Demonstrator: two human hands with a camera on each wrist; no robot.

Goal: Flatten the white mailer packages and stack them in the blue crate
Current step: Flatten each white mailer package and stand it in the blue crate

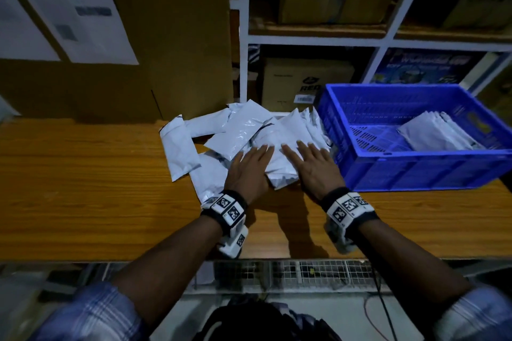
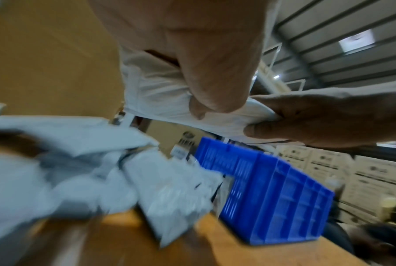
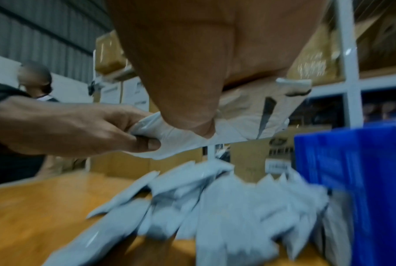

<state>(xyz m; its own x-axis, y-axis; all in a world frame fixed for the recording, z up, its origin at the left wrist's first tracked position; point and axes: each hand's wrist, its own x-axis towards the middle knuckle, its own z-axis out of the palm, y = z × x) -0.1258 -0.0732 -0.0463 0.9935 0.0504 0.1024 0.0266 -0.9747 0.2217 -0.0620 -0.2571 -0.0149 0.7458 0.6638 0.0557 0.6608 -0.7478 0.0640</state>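
Left hand: the left hand (image 1: pixel 249 171) lies palm down on the held mailer (image 1: pixel 282 174), fingers stretched over its top. In the right wrist view its thumb is tucked under the mailer's edge, so it pinches that edge.
Right hand: the right hand (image 1: pixel 315 167) mirrors it on the mailer's other side, fingers straight on top. In the left wrist view its thumb is under the edge, so it also pinches the mailer.
Held mailer: white and puffy, between the two hands and above the loose pile. Both wrist views show it clear of the mailers below (both are blurred, so I cannot tell how far).
Loose pile: more white mailers (image 1: pixel 180 147) lie overlapping on the counter (image 1: pixel 83 188). They spread from left of the hands up to the crate's left wall.
Blue crate: the blue crate (image 1: pixel 415 169) stands on the counter just right of the right hand. Its walls are slotted.
Crate contents: a small stack of white mailers (image 1: pixel 435 133) lies flat inside, toward the right wall.
Behind: a tall cardboard box (image 1: pixel 166 36) stands at the counter's back edge, with a white shelf rack (image 1: pixel 243 36) of cartons beside it.
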